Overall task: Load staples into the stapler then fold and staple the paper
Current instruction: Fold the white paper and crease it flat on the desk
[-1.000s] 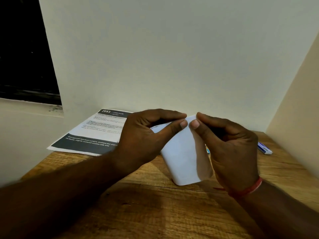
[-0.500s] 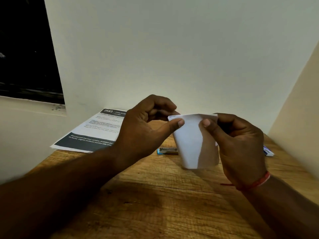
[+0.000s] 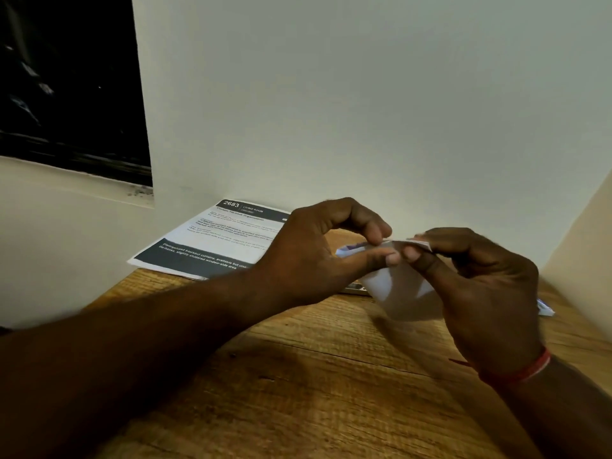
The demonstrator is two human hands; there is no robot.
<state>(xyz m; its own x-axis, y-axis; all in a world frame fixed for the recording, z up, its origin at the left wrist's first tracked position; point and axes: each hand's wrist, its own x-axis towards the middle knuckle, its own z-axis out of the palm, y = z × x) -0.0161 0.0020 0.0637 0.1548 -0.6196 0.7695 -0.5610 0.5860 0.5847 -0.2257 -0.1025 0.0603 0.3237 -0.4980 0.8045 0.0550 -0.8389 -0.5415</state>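
A small white paper (image 3: 402, 293) hangs folded above the wooden table, blurred by motion. My left hand (image 3: 318, 256) pinches its top edge between thumb and forefinger. My right hand (image 3: 477, 286) pinches the same top edge from the right, thumb tips nearly touching. Behind the paper, a sliver of the stapler (image 3: 355, 287) lies on the table, mostly hidden by the paper and my left hand.
A printed sheet (image 3: 218, 240) with dark bands lies at the back left against the wall. A small blue and white box (image 3: 544, 308) peeks out behind my right hand. White walls close the table (image 3: 314, 385) at the back and right; a dark window is upper left.
The paper's top edge has been brought down and forward into a flatter fold. Both hands came closer together at that edge, and the view shifted left.
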